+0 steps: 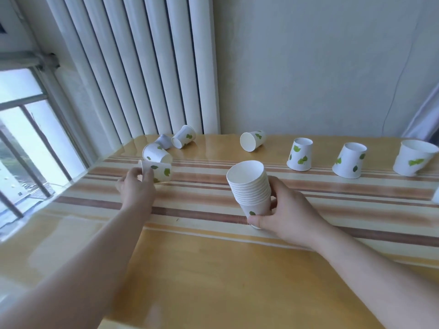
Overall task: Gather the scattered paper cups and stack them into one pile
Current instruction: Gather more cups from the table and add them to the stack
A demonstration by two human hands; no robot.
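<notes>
My right hand (286, 210) grips a stack of several white paper cups with green leaf prints (250, 186), mouth up, tilted slightly, near the table's middle. My left hand (136, 186) closes around a single cup (160, 170) lying on its side at the left. Just behind it lies another cup (156, 153), with two more on their sides (184, 136) (164, 141) farther back. One cup (251, 141) lies on its side at centre back. Two cups (299, 154) (349, 160) stand upside down to the right, and one (414, 156) stands upright at far right.
The table (213, 269) is glossy yellow wood with a brown-striped band across it. A white radiator (142, 67) and wall rise behind the far edge. A window (23, 138) is close at the left. A white object (436, 195) peeks in at the right edge.
</notes>
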